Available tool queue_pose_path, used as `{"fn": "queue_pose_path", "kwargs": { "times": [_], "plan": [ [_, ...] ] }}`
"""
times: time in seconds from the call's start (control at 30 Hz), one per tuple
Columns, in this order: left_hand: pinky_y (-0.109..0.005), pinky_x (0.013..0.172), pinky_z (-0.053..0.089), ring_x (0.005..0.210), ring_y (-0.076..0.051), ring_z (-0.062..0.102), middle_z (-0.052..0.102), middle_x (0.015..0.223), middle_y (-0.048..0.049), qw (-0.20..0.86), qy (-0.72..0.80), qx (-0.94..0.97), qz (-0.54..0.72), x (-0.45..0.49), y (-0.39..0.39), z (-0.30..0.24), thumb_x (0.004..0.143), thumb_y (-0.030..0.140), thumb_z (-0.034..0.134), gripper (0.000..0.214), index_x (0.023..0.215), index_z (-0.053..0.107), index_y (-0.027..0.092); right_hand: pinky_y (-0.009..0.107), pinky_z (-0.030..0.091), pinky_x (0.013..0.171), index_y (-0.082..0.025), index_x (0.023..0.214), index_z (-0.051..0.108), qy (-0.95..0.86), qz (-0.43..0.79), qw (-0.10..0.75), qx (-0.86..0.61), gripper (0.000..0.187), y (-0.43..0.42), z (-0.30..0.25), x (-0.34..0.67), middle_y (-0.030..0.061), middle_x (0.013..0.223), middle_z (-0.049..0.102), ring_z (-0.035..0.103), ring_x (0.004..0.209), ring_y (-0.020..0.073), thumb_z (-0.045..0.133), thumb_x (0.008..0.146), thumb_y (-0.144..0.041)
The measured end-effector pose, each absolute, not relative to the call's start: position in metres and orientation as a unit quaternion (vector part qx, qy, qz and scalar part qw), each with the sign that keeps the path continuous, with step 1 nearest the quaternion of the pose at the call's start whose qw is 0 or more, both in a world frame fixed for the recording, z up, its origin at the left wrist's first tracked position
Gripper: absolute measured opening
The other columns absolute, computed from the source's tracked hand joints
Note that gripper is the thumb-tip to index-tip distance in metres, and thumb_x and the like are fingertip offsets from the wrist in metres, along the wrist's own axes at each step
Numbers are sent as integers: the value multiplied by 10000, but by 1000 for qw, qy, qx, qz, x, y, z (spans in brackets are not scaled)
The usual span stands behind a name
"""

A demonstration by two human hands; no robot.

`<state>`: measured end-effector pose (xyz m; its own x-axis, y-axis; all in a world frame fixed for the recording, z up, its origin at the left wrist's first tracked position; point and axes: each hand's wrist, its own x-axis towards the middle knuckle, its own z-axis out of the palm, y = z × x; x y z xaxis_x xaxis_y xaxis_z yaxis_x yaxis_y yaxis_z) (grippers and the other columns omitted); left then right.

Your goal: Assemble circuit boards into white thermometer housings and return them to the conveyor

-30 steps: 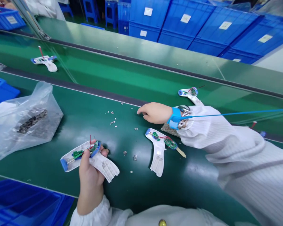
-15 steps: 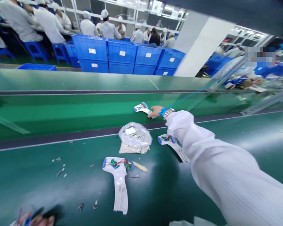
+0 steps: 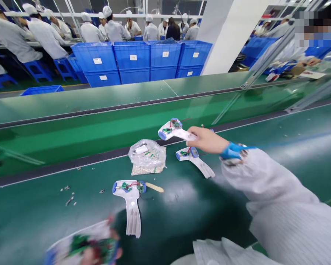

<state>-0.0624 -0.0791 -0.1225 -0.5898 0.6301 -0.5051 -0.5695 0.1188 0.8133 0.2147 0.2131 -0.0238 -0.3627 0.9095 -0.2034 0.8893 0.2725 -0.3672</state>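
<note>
Speaker 1: Hands both busy: your right hand (image 3: 208,140) grips the white housing (image 3: 169,130) by its handle (image 3: 183,135), the rest stretching left!
Speaker 2: Your left hand (image 3: 88,256), blurred, clasps a second housing (image 3: 78,242), low and nearer you.

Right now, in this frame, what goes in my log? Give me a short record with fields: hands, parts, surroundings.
Right hand: the hand has its grip on the handle end of a white housing
Right wrist: blue band
Left hand: the hand, blurred at the bottom edge, holds a second housing
On green bench: third housing with a pale stick at its blue end; fourth housing near the right hand; clear bag; small scattered bits
Background: stacked blue bins, people in white
</note>
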Motion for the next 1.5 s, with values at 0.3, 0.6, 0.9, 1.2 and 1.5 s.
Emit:
{"fn": "queue_pose_path", "kwargs": {
  "times": [0.3, 0.6, 0.9, 1.2, 1.5],
  "plan": [
    [-312, 638, 504, 637, -218, 653, 708, 671, -70, 580, 649, 233, 434, 53, 1, -98, 575, 369, 803, 328, 812, 733, 152, 225, 388, 596, -190, 847, 518, -771, 396, 157, -473, 212, 93, -26, 223, -31, 747, 542, 494, 672, 126, 637, 684, -256],
    [-221, 513, 454, 685, -205, 640, 707, 765, -37, 168, 750, 349, 536, 18, -15, -4, 679, 567, 637, 427, 939, 715, 237, 260, 414, 683, -202, 961, 560, -806, 409, 151, -400, 306, 84, -18, 227, 17, 905, 615, 555, 797, 168, 625, 662, -187],
    [-439, 677, 513, 788, -352, 668, 718, 837, -165, 636, 472, 451, 413, 4, 67, 8, 481, 343, 841, 371, 787, 761, 148, 221, 390, 613, -143, 940, 588, -751, 637, 16, -173, 281, 126, 3, 238, 10, 816, 568, 504, 698, 122, 632, 689, -261],
    [-348, 561, 537, 630, -258, 663, 730, 761, -116, 689, 388, 236, 564, 35, 25, -29, 382, 322, 900, 474, 808, 764, 167, 173, 278, 396, -45, 941, 583, -408, 912, -48, -5, 550, 111, -49, 205, -15, 593, 518, 381, 422, 41, 704, 636, -486],
    [-197, 498, 479, 538, -121, 596, 695, 673, -16, 589, 403, 212, 668, 35, 14, -34, 455, 465, 853, 478, 817, 717, 185, 319, 479, 609, -105, 875, 630, -422, 904, 47, -45, 710, 93, -78, 189, 101, 701, 641, 591, 651, 192, 466, 662, -762]
  ]
}}
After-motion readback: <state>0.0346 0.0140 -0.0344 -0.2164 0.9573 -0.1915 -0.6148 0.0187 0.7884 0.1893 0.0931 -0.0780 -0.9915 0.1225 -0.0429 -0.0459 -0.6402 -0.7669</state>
